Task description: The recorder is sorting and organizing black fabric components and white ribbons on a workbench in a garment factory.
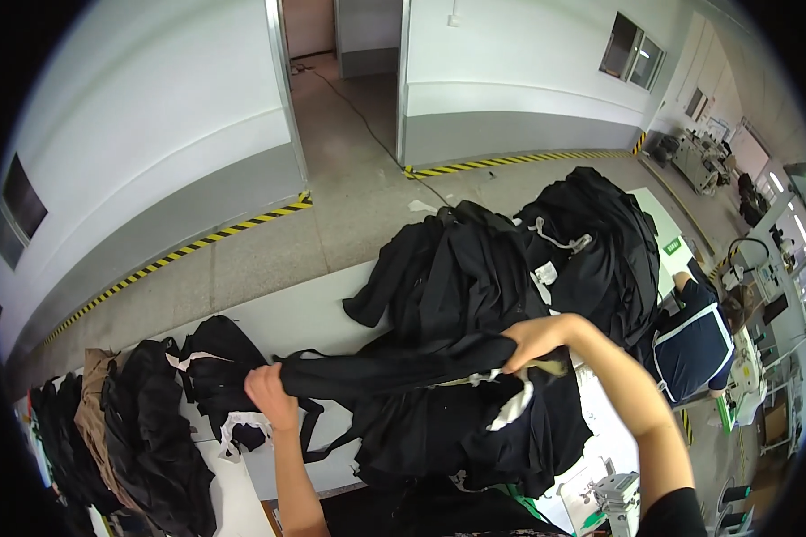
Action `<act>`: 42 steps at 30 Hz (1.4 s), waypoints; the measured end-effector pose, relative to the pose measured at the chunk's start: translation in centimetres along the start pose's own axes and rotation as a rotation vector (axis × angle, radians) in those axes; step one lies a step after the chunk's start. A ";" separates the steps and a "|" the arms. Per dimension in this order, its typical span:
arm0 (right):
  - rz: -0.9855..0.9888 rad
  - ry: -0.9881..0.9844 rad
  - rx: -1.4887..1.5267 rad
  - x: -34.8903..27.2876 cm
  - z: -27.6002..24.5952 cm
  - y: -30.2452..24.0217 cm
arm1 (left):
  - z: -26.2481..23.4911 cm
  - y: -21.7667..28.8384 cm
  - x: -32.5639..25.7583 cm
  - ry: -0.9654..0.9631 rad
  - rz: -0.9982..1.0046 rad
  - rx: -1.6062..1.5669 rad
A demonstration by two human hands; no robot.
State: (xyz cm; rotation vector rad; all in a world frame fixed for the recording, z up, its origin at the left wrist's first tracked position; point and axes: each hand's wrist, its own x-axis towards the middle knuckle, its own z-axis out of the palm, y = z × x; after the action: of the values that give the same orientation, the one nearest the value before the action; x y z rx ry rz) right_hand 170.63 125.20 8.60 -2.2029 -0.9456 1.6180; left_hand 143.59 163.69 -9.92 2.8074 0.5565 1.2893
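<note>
A black garment (385,371) is stretched sideways between my two hands, above the table. My left hand (271,394) is closed round its left end, where thin black straps hang down. At the other end my right hand (537,340) grips the cloth, with a bit of white and pale material showing just below the fingers. Under the stretched piece lies more black clothing (439,438), with a white patch of cloth (512,407) on its right part. I cannot make out which kind of garment I hold.
Black clothes are heaped beyond my hands (466,268) and to the far right (600,251). More black clothes (148,430) and a brown piece (94,403) lie left on the white table (287,313). A sewing machine (618,501) stands near right. A person (694,345) sits at the right.
</note>
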 end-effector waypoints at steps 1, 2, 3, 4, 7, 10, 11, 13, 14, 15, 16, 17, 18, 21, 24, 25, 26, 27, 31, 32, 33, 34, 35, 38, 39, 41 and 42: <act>-0.043 -0.041 0.139 3.1 1.3 3.4 | 1.5 0.6 -1.8 -0.142 0.001 0.028; -0.022 -0.052 0.211 6.2 2.4 6.0 | 2.8 0.8 -4.0 -0.342 -0.029 0.111; 0.021 -0.039 0.245 8.0 3.3 6.4 | 2.7 1.1 -6.3 -0.519 -0.101 0.105; 0.067 -0.026 0.278 9.4 4.1 7.0 | 3.7 0.5 -9.2 -0.619 -0.108 0.222; 0.085 -0.035 0.432 9.2 5.1 9.3 | 2.2 7.2 -5.7 -0.851 -0.258 -0.073; 0.058 -0.080 0.495 9.7 5.0 9.8 | 2.5 11.9 -1.6 -0.673 -0.067 -0.427; 0.092 -0.098 0.460 9.7 4.8 9.9 | 2.7 14.1 0.3 -0.641 0.001 -0.606; 0.130 -0.089 0.365 9.5 4.6 9.2 | 3.7 17.9 1.9 -0.649 0.153 -0.778; 0.135 -0.086 0.373 9.5 4.7 9.2 | 4.3 19.6 2.0 -0.701 0.226 -0.769; 0.117 -0.081 0.366 9.5 4.7 9.1 | 5.2 20.8 1.6 -0.678 0.306 -0.747; 0.100 -0.075 0.360 9.4 4.8 9.1 | 6.2 21.6 1.2 -0.696 0.310 -0.747; 0.105 -0.071 0.369 9.3 5.0 9.5 | 7.1 22.3 0.9 -0.716 0.318 -0.751; 0.076 -0.042 0.322 9.2 5.3 9.9 | 7.9 22.6 0.6 -0.661 0.356 -0.704; 0.104 0.045 0.023 7.7 5.6 9.4 | 9.2 22.3 -0.6 -0.593 0.376 -0.665; 0.152 0.124 -0.075 5.4 6.1 8.7 | 9.4 22.0 -1.4 -0.578 0.388 -0.649; 0.182 0.099 -0.069 4.7 5.8 8.4 | 9.5 21.9 -1.6 -0.584 0.394 -0.654; 0.218 0.078 -0.060 3.9 5.4 8.4 | 9.6 22.1 -1.7 -0.578 0.386 -0.651; 0.171 0.103 -0.043 3.3 4.8 8.6 | 9.6 22.0 -1.9 -0.573 0.375 -0.640; 0.151 0.027 0.102 2.6 0.8 11.3 | 10.0 22.2 -2.0 -0.585 0.330 -0.666; 0.227 0.078 0.021 2.6 0.4 12.8 | 9.9 22.3 -1.8 -0.586 0.332 -0.672; 0.308 0.129 -0.060 2.5 0.1 13.8 | 9.9 22.5 -1.7 -0.588 0.341 -0.681; 0.473 0.109 -0.161 2.3 -0.3 14.9 | 9.7 22.7 -1.6 -0.596 0.343 -0.672; 0.629 0.082 -0.265 2.3 -0.5 15.3 | 9.5 22.5 -1.5 -0.607 0.343 -0.655; 0.658 0.826 -0.726 2.7 4.1 17.6 | 9.2 22.8 -1.1 -0.649 0.323 -0.646; 0.416 1.010 -0.598 2.7 4.9 16.0 | 9.1 22.5 -1.1 -0.671 0.296 -0.658; -0.088 1.210 -0.284 3.7 7.2 13.4 | 9.3 22.3 -1.4 -0.664 0.277 -0.664; -0.168 1.188 -0.180 4.2 8.5 10.9 | 9.5 22.0 -1.6 -0.651 0.250 -0.666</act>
State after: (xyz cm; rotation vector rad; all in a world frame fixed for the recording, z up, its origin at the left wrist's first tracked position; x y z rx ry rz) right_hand 167.40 118.10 -3.54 -2.4759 -0.8209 -0.0083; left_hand 156.54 143.93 -14.12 2.5085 -0.2196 0.3752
